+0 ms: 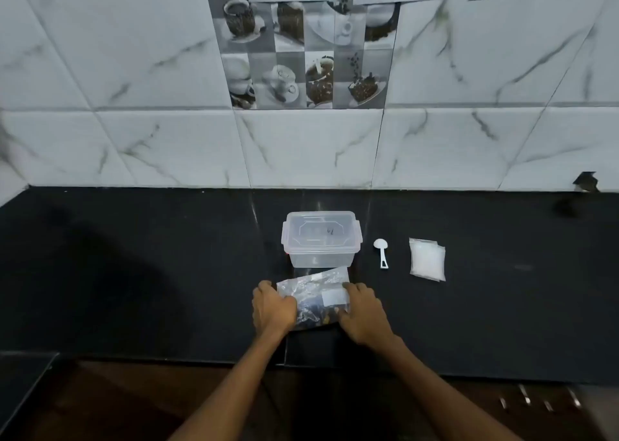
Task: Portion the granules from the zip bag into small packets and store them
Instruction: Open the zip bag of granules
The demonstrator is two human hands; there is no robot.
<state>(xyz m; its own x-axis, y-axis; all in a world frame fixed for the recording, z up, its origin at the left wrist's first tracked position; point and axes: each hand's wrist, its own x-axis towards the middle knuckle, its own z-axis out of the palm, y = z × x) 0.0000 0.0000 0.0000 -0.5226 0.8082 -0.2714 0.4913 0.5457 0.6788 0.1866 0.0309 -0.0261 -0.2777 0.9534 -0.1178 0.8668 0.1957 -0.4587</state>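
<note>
Both hands rest on a crinkled clear bag [313,301] lying on the black desk [134,273]. The left hand [273,308] has a narrow grip curled on the bag's left edge; the right hand [363,313] holds its right edge. Just beyond the grip stands a lidded clear box [321,239]; right of it lie a white spoon [382,251] and a packet of white granules [427,259].

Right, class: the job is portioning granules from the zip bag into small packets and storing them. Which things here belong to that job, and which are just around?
Belong to the job:
zip bag, gripped by left hand and right hand
white scoop
stack of small packets
clear lidded box

Just around:
black counter
picture tile on the wall
</note>
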